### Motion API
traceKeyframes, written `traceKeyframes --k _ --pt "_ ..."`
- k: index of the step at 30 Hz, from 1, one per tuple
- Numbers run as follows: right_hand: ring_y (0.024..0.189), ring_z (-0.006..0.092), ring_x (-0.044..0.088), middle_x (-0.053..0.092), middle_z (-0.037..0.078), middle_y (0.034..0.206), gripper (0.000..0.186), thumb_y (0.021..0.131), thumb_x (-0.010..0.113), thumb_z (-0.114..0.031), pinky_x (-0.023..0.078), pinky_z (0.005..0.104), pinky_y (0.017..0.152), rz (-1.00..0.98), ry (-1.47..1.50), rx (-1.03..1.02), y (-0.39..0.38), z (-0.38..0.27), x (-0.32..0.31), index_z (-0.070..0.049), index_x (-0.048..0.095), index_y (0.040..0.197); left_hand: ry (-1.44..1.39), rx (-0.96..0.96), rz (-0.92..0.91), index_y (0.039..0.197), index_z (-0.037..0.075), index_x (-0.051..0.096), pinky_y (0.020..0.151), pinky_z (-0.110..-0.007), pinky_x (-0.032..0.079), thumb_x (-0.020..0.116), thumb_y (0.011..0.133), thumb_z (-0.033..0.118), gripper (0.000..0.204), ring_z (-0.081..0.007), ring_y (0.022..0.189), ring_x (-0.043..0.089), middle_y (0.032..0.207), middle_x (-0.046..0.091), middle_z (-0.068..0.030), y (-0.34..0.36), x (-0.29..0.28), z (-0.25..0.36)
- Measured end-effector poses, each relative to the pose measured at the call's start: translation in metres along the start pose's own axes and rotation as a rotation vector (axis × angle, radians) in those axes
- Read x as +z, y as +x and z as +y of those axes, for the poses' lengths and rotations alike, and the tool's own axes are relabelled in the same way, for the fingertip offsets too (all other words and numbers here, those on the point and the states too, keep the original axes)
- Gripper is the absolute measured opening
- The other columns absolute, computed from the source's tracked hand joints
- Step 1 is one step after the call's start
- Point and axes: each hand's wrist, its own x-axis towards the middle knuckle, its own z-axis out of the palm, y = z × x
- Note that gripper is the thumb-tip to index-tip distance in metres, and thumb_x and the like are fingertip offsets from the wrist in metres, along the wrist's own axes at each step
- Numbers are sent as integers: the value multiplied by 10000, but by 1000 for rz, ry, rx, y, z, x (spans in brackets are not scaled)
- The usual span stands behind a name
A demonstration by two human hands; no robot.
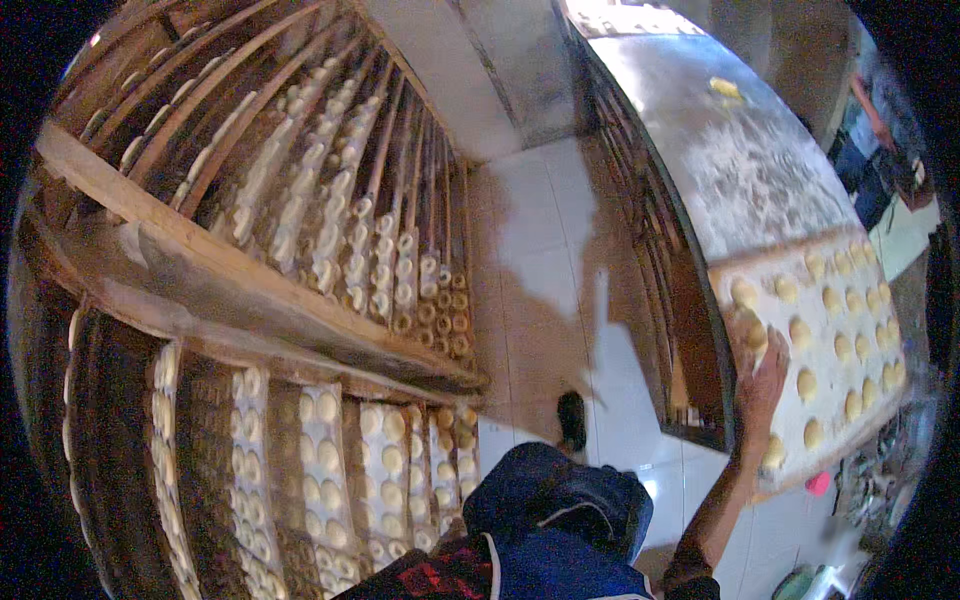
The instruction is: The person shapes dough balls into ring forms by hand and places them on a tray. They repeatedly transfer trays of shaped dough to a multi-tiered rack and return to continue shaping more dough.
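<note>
My right hand [762, 365] is at the left edge of a floury wooden tray [835, 285], its fingers curled around a pale round dough piece [755, 338]. Other dough rounds [808, 383] sit spaced in loose rows across the tray, which rests at the near end of a long metal-topped table [760, 180] dusted with white flour. A small yellow lump [725, 87] lies farther along the metal top. My left hand is not in view.
Wooden racks [180, 225] on the left hold several trays of ring-shaped and round dough [393, 460]. A tiled floor [525, 230] runs between racks and table. Another person [870, 130] is beyond the table at right. A pink object [817, 484] is below the tray.
</note>
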Motion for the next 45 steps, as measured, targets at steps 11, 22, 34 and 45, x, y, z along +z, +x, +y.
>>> traceKeyframes --k 11,22,34,45 --pt "1188 353 515 568 160 1249 345 937 461 -194 404 486 1020 -332 -352 57 51 -22 45 -90 581 1244 280 363 76 795 -2 644 749 -464 511 638 843 330 336 -364 852 663 800 675 -198 148 -101 133" --pt "894 429 547 578 223 886 249 794 636 -172 445 485 826 -229 -94 611 42 18 56 3 580 961 79 1649 -244 1037 44 593 854 -479 464 622 867 144 200 -338 989 588 960 619 -154 -7 148 619" --pt "1018 265 649 680 129 1052 351 790 734 -57 515 367 892 -445 832 797 70 6 36 -24 625 1122 1023 1628 -287 1023 -26 594 814 -441 482 596 788 164 302 -374 1022 550 1047 551 -212 -42 238 688" --pt "863 156 646 690 72 958 414 726 749 -14 534 301 768 -126 773 1032 126 63 2 -12 646 1127 561 1502 -912 1152 -22 521 789 -480 489 689 739 104 464 -378 935 638 908 626 -243 -24 243 686"
